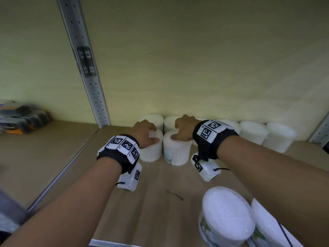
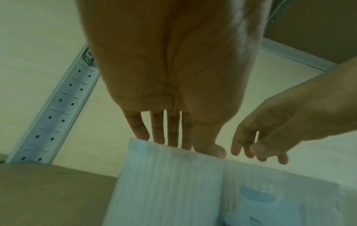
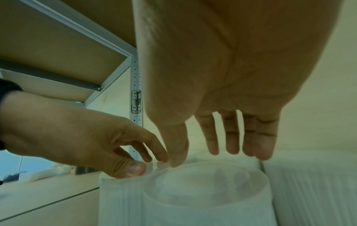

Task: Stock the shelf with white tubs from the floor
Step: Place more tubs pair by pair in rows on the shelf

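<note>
Both forearms are extended forward, bare, roughly parallel, converging slightly toward the hands. Marker-covered black bands are worn on both wrists, with a white camera unit slung beneath each. The left hand (image 1: pixel 145 131) is held palm-down; its fingers (image 2: pixel 142 131) are seen nearly straight, close together, pointing downward, thumb alongside. The right hand (image 1: pixel 183 128) is likewise palm-down, its fingers (image 3: pixel 230 136) straight and slightly spread, the thumb angled inward toward the left hand. Nothing is gripped by either.
</note>
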`<state>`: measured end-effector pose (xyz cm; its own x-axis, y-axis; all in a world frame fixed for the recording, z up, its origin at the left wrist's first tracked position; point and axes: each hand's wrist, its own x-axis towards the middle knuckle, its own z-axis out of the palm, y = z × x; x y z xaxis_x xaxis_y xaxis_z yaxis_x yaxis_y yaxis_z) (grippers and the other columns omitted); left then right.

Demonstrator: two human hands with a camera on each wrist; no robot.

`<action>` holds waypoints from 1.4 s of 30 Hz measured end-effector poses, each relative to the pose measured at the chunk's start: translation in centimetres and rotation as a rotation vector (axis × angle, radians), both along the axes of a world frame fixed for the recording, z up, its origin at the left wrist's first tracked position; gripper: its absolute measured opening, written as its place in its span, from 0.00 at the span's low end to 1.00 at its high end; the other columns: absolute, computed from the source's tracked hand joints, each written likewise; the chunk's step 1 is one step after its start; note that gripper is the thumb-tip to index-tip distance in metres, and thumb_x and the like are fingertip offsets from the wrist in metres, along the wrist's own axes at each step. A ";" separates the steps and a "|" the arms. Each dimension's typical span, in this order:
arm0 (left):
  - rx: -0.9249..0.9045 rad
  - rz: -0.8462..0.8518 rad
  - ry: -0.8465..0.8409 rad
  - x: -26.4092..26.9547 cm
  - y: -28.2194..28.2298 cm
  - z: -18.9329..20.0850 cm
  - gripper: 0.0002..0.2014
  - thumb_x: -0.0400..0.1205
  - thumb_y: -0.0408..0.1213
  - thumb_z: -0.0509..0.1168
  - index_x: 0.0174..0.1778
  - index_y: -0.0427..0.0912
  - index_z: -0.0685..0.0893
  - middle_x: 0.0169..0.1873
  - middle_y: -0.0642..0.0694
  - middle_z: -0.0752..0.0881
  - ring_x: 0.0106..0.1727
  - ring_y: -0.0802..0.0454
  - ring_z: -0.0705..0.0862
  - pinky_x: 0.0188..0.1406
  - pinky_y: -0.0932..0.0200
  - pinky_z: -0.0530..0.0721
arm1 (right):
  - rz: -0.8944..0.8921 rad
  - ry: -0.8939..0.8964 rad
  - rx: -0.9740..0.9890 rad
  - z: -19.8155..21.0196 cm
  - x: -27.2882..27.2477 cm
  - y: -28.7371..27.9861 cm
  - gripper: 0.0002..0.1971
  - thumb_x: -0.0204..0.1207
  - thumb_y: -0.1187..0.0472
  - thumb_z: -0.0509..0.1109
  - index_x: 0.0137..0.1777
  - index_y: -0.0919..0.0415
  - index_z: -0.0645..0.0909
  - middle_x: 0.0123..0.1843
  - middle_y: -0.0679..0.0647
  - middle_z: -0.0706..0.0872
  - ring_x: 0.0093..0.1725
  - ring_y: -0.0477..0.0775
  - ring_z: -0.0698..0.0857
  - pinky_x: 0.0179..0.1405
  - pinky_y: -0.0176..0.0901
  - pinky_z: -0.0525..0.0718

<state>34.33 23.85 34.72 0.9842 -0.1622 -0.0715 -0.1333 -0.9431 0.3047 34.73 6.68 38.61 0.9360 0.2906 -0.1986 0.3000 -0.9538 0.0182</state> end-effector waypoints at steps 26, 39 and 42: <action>0.004 -0.002 0.011 -0.1 -0.1 -0.2 0.27 0.81 0.49 0.65 0.75 0.44 0.71 0.74 0.42 0.70 0.74 0.42 0.68 0.72 0.52 0.67 | 0.116 0.174 -0.014 0.5 -0.9 0.1 0.35 0.78 0.69 0.68 0.83 0.57 0.61 0.82 0.56 0.65 0.80 0.57 0.67 0.74 0.45 0.71; 0.022 -0.007 -0.006 -0.4 -0.2 0.0 0.27 0.82 0.48 0.64 0.76 0.43 0.70 0.73 0.42 0.70 0.73 0.42 0.69 0.70 0.55 0.67 | 0.002 0.075 -0.136 0.6 -1.6 0.8 0.33 0.80 0.40 0.62 0.77 0.64 0.68 0.75 0.62 0.72 0.73 0.61 0.74 0.66 0.49 0.75; 0.013 -0.007 -0.006 -0.5 -0.2 0.0 0.27 0.82 0.48 0.64 0.76 0.43 0.70 0.73 0.42 0.70 0.73 0.42 0.69 0.70 0.54 0.67 | 0.001 0.083 -0.157 0.6 -1.6 1.0 0.33 0.80 0.41 0.62 0.76 0.64 0.68 0.75 0.62 0.71 0.74 0.60 0.72 0.68 0.50 0.74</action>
<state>33.88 23.64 34.74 0.9835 -0.1680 -0.0676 -0.1415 -0.9460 0.2917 33.17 7.65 39.16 0.9143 0.2509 -0.3179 0.3076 -0.9408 0.1422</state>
